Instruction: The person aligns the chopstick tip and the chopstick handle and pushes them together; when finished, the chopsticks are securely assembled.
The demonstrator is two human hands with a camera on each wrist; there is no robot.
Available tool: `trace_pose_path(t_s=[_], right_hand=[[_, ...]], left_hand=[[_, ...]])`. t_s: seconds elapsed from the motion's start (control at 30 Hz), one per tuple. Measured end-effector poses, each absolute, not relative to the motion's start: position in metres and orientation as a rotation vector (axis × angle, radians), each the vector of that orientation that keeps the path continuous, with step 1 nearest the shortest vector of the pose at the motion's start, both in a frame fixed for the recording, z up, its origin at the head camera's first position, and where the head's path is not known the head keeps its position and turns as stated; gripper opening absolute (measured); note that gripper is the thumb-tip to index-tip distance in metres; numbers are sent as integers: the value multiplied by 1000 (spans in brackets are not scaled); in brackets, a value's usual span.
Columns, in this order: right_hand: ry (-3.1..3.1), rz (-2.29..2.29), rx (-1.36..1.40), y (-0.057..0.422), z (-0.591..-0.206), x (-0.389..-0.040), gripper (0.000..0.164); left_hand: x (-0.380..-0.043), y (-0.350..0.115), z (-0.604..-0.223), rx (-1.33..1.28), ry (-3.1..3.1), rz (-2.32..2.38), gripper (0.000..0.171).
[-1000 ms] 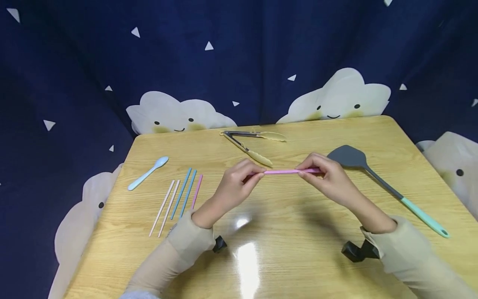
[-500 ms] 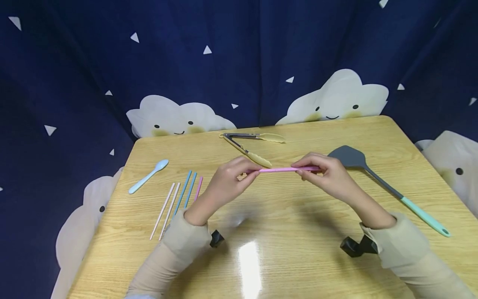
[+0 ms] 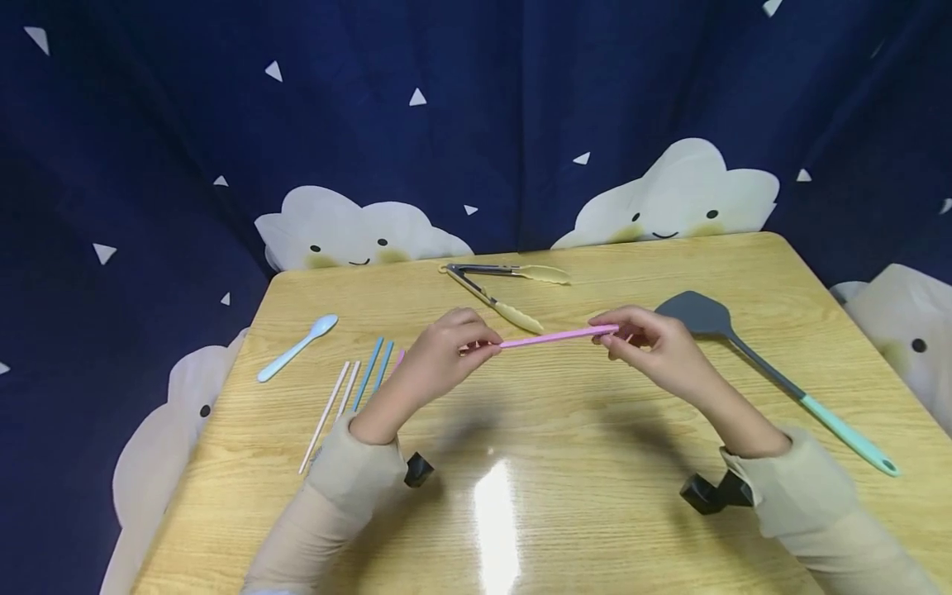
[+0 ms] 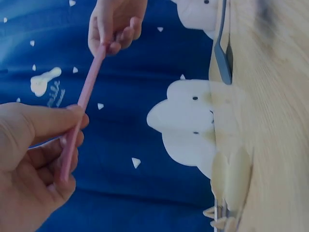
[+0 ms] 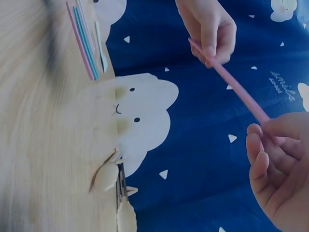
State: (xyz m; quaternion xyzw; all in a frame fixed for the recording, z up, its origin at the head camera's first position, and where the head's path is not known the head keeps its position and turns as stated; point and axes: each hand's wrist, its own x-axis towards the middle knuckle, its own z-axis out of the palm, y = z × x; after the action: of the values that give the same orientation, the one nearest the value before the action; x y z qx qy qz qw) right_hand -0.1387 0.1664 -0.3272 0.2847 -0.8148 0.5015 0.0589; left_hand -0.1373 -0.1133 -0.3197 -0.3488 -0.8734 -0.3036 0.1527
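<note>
A pink chopstick [image 3: 552, 337] is held lengthwise above the table between both hands, its right end slightly higher. The left hand [image 3: 454, 351] pinches its left part with thumb and fingers; in the left wrist view a short end of the chopstick [image 4: 89, 86] lies across those fingers. At its other end, the right hand [image 3: 658, 343] pinches it between thumb and fingertips, the remaining fingers loosely curled in the right wrist view. Beside the left forearm lie two white chopsticks [image 3: 324, 417], two blue chopsticks [image 3: 368, 373] and another pink chopstick [image 3: 400, 358], partly hidden by the left arm.
Spread-open tongs [image 3: 476, 289] with cream tips lie beyond the hands. On the right rests a grey turner [image 3: 695, 314] with a mint handle. A light blue spoon [image 3: 297, 347] lies at the left. Behind the wooden table [image 3: 580, 496] hangs a dark blue curtain [image 3: 476, 107].
The left hand has moved a little left, drawing the chopstick leftward. The right hand now holds nearer the chopstick's right end, which has risen slightly. The left sleeve covers more of the chopsticks on the table.
</note>
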Motion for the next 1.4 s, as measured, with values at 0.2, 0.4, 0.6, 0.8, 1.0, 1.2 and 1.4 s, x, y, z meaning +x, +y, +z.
trace_pose_path(t_s=[0.2, 0.4, 0.6, 0.8, 1.0, 1.2, 1.4], right_hand=[[-2540, 1543, 804, 175, -339, -142, 26], [-2652, 1489, 843, 183, -355, -142, 20], [-2687, 1457, 890, 184, -371, -137, 17], [-2708, 1398, 911, 182, -381, -135, 17], [-2743, 1270, 886, 184, -388, -137, 16], [-2748, 1162, 884, 184, -392, -140, 14], [-2773, 1150, 865, 182, -393, -139, 14]], left_hand=[[-135, -136, -337, -806, -2584, -1030, 5], [-135, -160, -363, -491, -2638, -1110, 5], [-136, -181, -392, -171, -2773, -1138, 9], [-133, -190, -414, 52, -2828, -1065, 10], [-126, -189, -424, 102, -2880, -907, 8], [-119, -188, -431, 120, -2915, -753, 8], [-116, -187, -436, 75, -2881, -610, 6]])
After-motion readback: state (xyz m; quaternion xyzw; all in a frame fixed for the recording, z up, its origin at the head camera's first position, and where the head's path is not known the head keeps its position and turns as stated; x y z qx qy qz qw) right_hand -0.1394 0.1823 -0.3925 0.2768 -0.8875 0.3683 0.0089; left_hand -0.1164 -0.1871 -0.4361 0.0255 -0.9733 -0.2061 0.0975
